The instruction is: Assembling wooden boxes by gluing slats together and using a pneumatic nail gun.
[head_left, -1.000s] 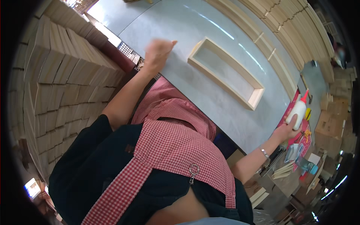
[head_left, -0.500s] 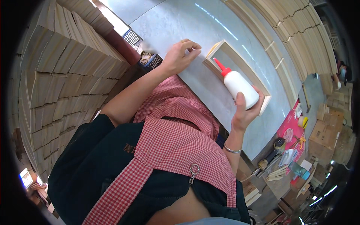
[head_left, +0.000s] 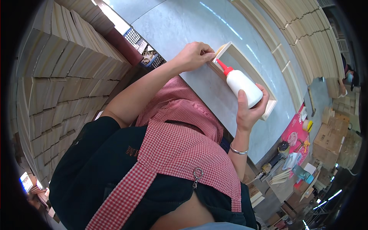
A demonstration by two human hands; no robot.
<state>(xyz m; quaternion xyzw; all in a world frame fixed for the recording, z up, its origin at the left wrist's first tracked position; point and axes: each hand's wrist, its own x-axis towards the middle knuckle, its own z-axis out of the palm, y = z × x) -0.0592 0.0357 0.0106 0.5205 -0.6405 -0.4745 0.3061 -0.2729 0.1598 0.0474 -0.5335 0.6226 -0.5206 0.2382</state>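
Note:
My right hand (head_left: 251, 109) is wrapped round the lower part of a white squeeze bottle (head_left: 243, 88) with a red cap and red pointed nozzle. The bottle leans over a shallow light-wood frame (head_left: 251, 66), its nozzle tip near the frame's left corner. At that same corner the fingers of my left hand (head_left: 196, 56) are pinched together on the wood; the fingertips are partly hidden. A yellowish rounded thing (head_left: 221, 48) shows just behind the corner, mostly covered. The frame is on a grey tabletop (head_left: 172, 27).
Tall stacks of wooden pieces (head_left: 69, 65) rise on the left. Long wooden strips (head_left: 303, 34) lie at the far right. Blue baskets (head_left: 155, 61) stand by the table's left edge. A power drill (head_left: 271, 165), a bottle (head_left: 303, 174) and cardboard boxes (head_left: 330, 140) are at right. Another person (head_left: 347, 78) is beyond.
My left hand has moved right and its fingers have come onto the frame's left corner. The glue-style bottle in my right hand has shifted slightly left.

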